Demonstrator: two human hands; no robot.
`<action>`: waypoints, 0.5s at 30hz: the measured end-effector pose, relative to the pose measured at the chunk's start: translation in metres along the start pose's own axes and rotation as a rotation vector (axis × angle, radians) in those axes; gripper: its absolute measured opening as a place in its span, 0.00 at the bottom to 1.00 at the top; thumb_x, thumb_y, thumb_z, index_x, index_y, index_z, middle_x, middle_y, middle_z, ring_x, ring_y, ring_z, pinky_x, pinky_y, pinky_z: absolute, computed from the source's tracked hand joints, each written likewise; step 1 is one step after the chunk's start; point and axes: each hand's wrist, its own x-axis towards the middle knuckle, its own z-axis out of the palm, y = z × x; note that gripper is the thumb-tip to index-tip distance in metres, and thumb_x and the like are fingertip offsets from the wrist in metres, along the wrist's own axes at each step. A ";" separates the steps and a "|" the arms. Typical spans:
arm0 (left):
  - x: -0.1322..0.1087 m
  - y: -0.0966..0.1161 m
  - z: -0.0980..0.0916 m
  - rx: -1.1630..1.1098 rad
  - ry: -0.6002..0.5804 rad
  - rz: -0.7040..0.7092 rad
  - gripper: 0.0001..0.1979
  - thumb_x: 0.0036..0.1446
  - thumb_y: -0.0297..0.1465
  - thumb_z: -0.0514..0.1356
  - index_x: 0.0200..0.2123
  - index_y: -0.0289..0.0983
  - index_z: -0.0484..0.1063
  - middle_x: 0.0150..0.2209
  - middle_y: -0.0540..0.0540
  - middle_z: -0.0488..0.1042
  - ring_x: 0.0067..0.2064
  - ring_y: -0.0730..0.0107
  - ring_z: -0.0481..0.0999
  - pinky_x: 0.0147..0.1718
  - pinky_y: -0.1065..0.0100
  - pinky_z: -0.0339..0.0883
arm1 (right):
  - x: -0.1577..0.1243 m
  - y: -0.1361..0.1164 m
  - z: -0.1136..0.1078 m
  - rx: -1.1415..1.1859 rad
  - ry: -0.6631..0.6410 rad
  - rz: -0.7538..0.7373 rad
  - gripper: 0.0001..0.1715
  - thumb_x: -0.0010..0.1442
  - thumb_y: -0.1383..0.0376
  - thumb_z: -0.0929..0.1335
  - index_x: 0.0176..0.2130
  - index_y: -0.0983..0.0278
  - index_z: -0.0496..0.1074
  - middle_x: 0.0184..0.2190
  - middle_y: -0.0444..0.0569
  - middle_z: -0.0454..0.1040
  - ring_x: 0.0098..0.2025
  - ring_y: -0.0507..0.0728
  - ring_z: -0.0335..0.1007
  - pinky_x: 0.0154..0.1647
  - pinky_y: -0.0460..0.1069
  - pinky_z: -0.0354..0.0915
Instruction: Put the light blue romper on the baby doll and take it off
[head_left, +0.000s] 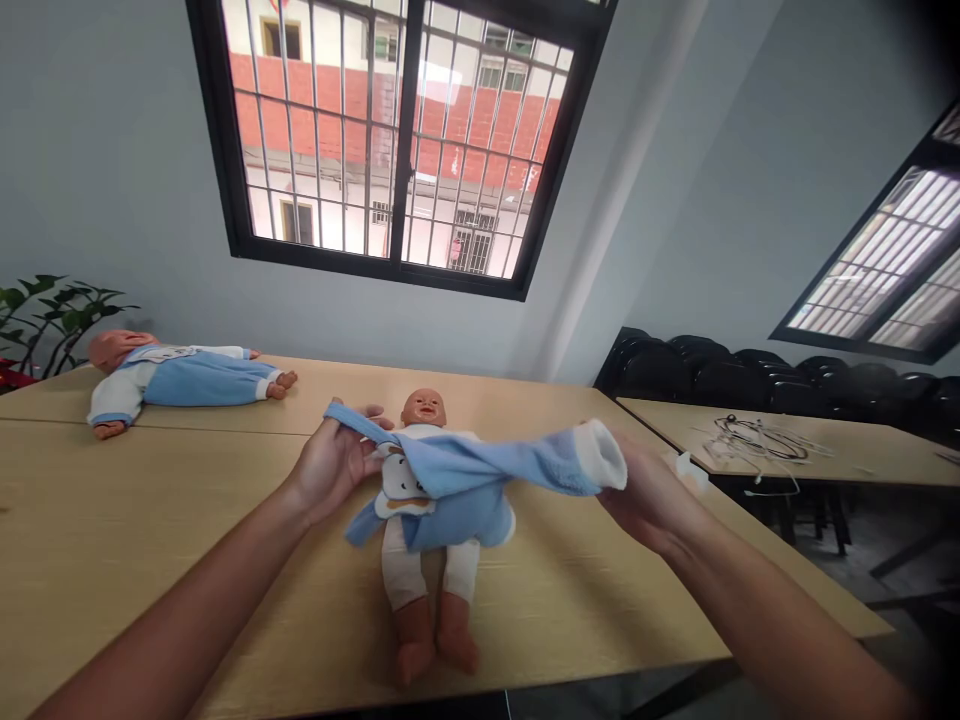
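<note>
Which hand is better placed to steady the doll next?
Probably the left. The left hand sits by the doll at its shoulder, gripping the blue garment; the right hand holds the white-cuffed end out to the side.

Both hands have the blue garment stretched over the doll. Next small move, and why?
Probably lower the right hand toward the table to slacken the garment. It is pulled taut between that hand, whose grip is on the white cuff, and the left hand, across the chest of the doll, which lies face up. The garment's lower part drapes the hips.
</note>
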 end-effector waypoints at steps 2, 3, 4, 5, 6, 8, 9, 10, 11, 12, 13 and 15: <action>-0.001 0.002 0.001 0.060 -0.059 -0.146 0.30 0.68 0.56 0.51 0.47 0.35 0.74 0.42 0.37 0.79 0.39 0.57 0.80 0.36 0.58 0.77 | -0.004 -0.003 0.006 0.115 0.008 0.085 0.10 0.55 0.58 0.77 0.33 0.59 0.77 0.27 0.42 0.73 0.27 0.52 0.64 0.25 0.45 0.63; -0.001 0.002 0.001 0.080 -0.084 -0.187 0.33 0.67 0.58 0.49 0.46 0.34 0.74 0.40 0.37 0.79 0.37 0.57 0.80 0.34 0.59 0.77 | -0.006 -0.004 0.009 0.170 0.003 0.112 0.09 0.55 0.59 0.77 0.36 0.59 0.79 0.29 0.43 0.75 0.28 0.52 0.66 0.26 0.45 0.66; -0.001 0.002 0.002 0.089 -0.105 -0.203 0.35 0.67 0.60 0.48 0.44 0.34 0.75 0.38 0.38 0.79 0.35 0.58 0.80 0.32 0.61 0.76 | -0.007 -0.006 0.013 0.212 -0.015 0.123 0.11 0.55 0.59 0.77 0.39 0.59 0.80 0.32 0.44 0.76 0.29 0.52 0.68 0.28 0.45 0.69; -0.001 0.003 0.003 0.093 -0.121 -0.200 0.36 0.66 0.61 0.48 0.42 0.34 0.76 0.35 0.39 0.78 0.33 0.60 0.78 0.29 0.64 0.74 | -0.009 -0.007 0.016 0.244 -0.049 0.126 0.12 0.56 0.59 0.77 0.40 0.59 0.81 0.34 0.45 0.78 0.32 0.53 0.71 0.31 0.46 0.71; -0.001 0.004 0.005 0.094 -0.128 -0.184 0.37 0.65 0.62 0.48 0.40 0.33 0.76 0.33 0.41 0.77 0.30 0.63 0.76 0.26 0.66 0.71 | -0.010 -0.008 0.019 0.264 -0.096 0.122 0.13 0.57 0.57 0.76 0.41 0.59 0.81 0.37 0.47 0.79 0.35 0.54 0.74 0.33 0.46 0.73; -0.001 0.008 0.010 0.094 -0.139 -0.143 0.38 0.63 0.64 0.48 0.37 0.33 0.76 0.27 0.45 0.71 0.25 0.68 0.71 0.22 0.70 0.66 | -0.014 -0.009 0.023 0.243 -0.194 0.097 0.20 0.59 0.50 0.75 0.46 0.58 0.81 0.47 0.50 0.80 0.44 0.59 0.78 0.36 0.48 0.75; -0.001 0.012 0.014 0.094 -0.148 -0.124 0.39 0.62 0.65 0.49 0.36 0.33 0.75 0.25 0.47 0.68 0.23 0.70 0.68 0.20 0.71 0.63 | -0.016 -0.009 0.024 0.196 -0.227 0.078 0.24 0.59 0.48 0.76 0.50 0.56 0.80 0.52 0.51 0.79 0.49 0.61 0.78 0.37 0.48 0.76; -0.002 0.015 0.018 0.095 -0.156 -0.105 0.39 0.62 0.65 0.49 0.35 0.34 0.75 0.23 0.49 0.65 0.22 0.72 0.65 0.19 0.72 0.60 | -0.018 -0.008 0.024 0.124 -0.248 0.061 0.28 0.58 0.47 0.76 0.53 0.56 0.78 0.55 0.51 0.78 0.52 0.63 0.77 0.37 0.49 0.76; -0.003 0.019 0.022 0.099 -0.163 -0.083 0.38 0.62 0.65 0.49 0.34 0.34 0.75 0.22 0.51 0.62 0.21 0.74 0.62 0.18 0.73 0.56 | -0.020 -0.008 0.023 0.032 -0.258 0.053 0.30 0.58 0.46 0.76 0.55 0.56 0.76 0.56 0.52 0.78 0.53 0.64 0.77 0.38 0.50 0.77; -0.005 0.024 0.027 0.108 -0.169 -0.055 0.38 0.62 0.65 0.49 0.34 0.35 0.74 0.21 0.52 0.60 0.20 0.75 0.59 0.17 0.74 0.53 | -0.022 -0.007 0.022 -0.078 -0.250 0.047 0.31 0.58 0.45 0.75 0.55 0.57 0.75 0.53 0.54 0.79 0.51 0.65 0.77 0.38 0.52 0.77; -0.006 0.028 0.033 0.127 -0.177 -0.023 0.37 0.63 0.65 0.49 0.34 0.35 0.74 0.21 0.53 0.59 0.19 0.76 0.56 0.16 0.75 0.50 | -0.024 -0.007 0.021 -0.211 -0.216 0.025 0.30 0.60 0.45 0.74 0.54 0.58 0.75 0.48 0.54 0.80 0.48 0.65 0.78 0.37 0.54 0.77; -0.010 0.035 0.047 0.204 -0.212 0.040 0.36 0.64 0.63 0.49 0.33 0.36 0.74 0.22 0.52 0.59 0.19 0.76 0.55 0.16 0.74 0.49 | -0.029 -0.007 0.022 -0.512 -0.079 -0.110 0.31 0.64 0.43 0.70 0.55 0.61 0.75 0.42 0.55 0.79 0.44 0.66 0.77 0.40 0.59 0.75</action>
